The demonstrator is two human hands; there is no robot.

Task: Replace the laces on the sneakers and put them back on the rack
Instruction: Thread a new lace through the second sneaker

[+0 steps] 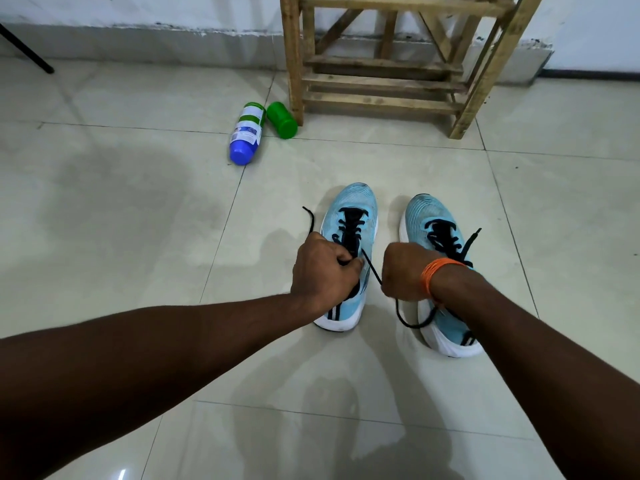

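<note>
Two light-blue sneakers with white soles stand side by side on the tiled floor, toes pointing away from me. The left sneaker (356,202) carries a black lace (372,268) threaded through its eyelets. My left hand (322,268) grips one end of that lace over the shoe's tongue; the loose tip sticks out to the left. My right hand (405,271), with an orange thread band on the wrist, grips the other end, which runs taut from the shoe and loops down below my fist. The right sneaker (429,216) is laced in black too, partly hidden by my right wrist.
A wooden slatted rack (381,81) stands against the wall beyond the sneakers. A white bottle with a blue cap (246,133) and a green bottle (282,120) lie on the floor by the rack's left leg. A black stand leg (27,50) crosses the far left.
</note>
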